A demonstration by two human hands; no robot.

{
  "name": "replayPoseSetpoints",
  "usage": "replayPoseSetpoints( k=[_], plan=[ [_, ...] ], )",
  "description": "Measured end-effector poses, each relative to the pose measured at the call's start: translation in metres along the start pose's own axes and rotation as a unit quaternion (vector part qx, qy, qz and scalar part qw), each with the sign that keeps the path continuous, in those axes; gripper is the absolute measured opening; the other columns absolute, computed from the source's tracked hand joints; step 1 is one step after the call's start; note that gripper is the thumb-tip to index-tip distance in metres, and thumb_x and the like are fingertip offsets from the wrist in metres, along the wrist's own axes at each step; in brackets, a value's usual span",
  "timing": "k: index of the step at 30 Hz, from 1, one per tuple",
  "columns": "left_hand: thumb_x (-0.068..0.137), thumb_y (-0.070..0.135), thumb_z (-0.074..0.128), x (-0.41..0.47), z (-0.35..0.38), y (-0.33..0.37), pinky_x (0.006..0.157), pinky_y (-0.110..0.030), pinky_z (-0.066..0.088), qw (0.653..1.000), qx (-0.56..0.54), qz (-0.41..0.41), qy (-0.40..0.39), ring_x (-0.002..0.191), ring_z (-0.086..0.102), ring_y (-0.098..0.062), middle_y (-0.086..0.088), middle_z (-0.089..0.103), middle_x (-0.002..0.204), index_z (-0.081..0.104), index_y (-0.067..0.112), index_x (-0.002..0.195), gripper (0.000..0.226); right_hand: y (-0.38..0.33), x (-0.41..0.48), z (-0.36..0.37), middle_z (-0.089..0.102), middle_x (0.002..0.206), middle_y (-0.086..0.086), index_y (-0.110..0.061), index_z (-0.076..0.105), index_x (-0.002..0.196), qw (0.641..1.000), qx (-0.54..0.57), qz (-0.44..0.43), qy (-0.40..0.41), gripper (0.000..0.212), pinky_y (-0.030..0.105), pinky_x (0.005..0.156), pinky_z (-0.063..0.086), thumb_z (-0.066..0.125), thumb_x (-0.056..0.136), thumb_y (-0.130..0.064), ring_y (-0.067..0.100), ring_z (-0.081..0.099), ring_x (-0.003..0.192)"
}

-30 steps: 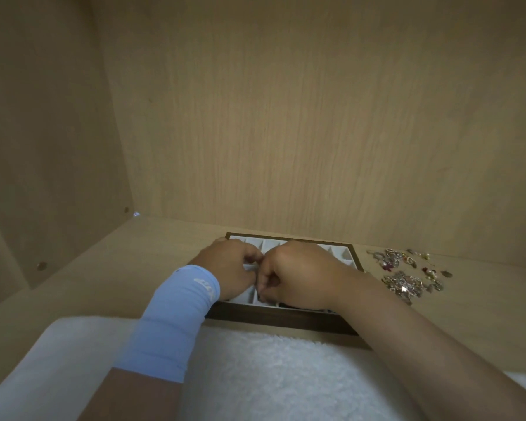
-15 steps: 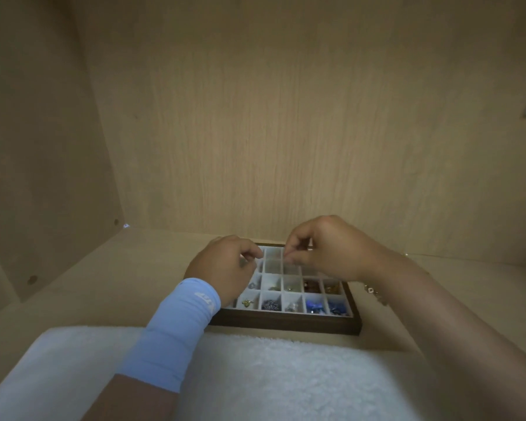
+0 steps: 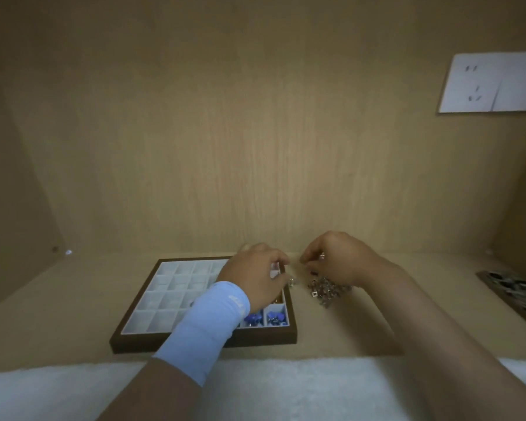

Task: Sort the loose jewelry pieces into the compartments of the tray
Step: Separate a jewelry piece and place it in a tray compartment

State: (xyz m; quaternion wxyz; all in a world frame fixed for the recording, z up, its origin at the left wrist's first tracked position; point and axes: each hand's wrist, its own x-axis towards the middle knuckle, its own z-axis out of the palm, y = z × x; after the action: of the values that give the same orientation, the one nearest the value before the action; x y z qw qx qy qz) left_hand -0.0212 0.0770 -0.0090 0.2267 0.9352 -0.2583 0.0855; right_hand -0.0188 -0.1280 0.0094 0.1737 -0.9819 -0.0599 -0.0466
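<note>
Head view: the left hand point(image 3: 255, 279), with a blue sleeve point(image 3: 207, 326) on its wrist, hovers over the right edge of the tray point(image 3: 140, 341), fingers curled; blur hides whether it holds anything. The right hand point(image 3: 336, 259) is curled above the loose jewelry pile point(image 3: 325, 291), thumb and forefinger pinching a small silver piece point(image 3: 322, 255). The tray sits on the tabletop point(image 3: 58, 314), and the pile lies just beside its right rim. Blue pieces point(image 3: 275, 317) fill the tray's near-right compartments.
</note>
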Motion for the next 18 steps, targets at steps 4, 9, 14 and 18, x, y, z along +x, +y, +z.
replayPoseSetpoints(
  k=[4,9,14,18],
  plan=[
    [0.092,0.048,0.049,0.015,0.015,0.004,0.114,-0.038,0.026,0.993,0.092,-0.011,-0.068,0.138,0.030,-0.020,0.008,0.039,0.151,0.042,0.034,0.144,0.054,-0.009,0.005,0.019,0.073,0.107,-0.012,-0.037,0.074,0.112,0.997,-0.060,-0.035,-0.031,0.031,0.028,0.079,0.050,0.068,0.084,-0.050,0.011,0.065,0.098],
    [0.095,0.048,0.045,0.018,0.020,-0.006,0.114,-0.039,0.027,0.995,0.077,0.000,-0.065,0.137,0.033,-0.018,0.010,0.040,0.151,0.045,0.035,0.142,0.049,-0.013,0.006,0.025,0.075,0.095,-0.009,-0.037,0.076,0.105,0.996,-0.071,-0.052,-0.029,0.024,0.028,0.072,0.049,0.069,0.084,-0.048,0.013,0.066,0.090],
    [0.095,0.041,0.051,0.015,0.022,-0.013,0.110,-0.037,0.035,0.999,0.028,0.013,-0.024,0.129,0.040,-0.013,0.012,0.052,0.138,0.055,0.036,0.131,0.037,-0.010,0.002,0.020,0.076,0.095,-0.010,-0.033,0.079,0.098,0.998,-0.030,-0.048,-0.013,0.013,0.035,0.080,0.056,0.070,0.088,-0.035,0.013,0.067,0.088],
    [0.095,0.030,0.054,0.015,0.021,-0.017,0.103,-0.032,0.040,1.000,-0.026,0.008,0.011,0.118,0.046,-0.008,0.013,0.059,0.124,0.061,0.038,0.123,0.030,0.001,0.003,0.009,0.073,0.075,-0.018,-0.032,0.078,0.079,0.996,0.085,-0.019,0.001,0.010,0.032,0.078,0.057,0.073,0.086,-0.028,-0.001,0.066,0.076]
  ],
)
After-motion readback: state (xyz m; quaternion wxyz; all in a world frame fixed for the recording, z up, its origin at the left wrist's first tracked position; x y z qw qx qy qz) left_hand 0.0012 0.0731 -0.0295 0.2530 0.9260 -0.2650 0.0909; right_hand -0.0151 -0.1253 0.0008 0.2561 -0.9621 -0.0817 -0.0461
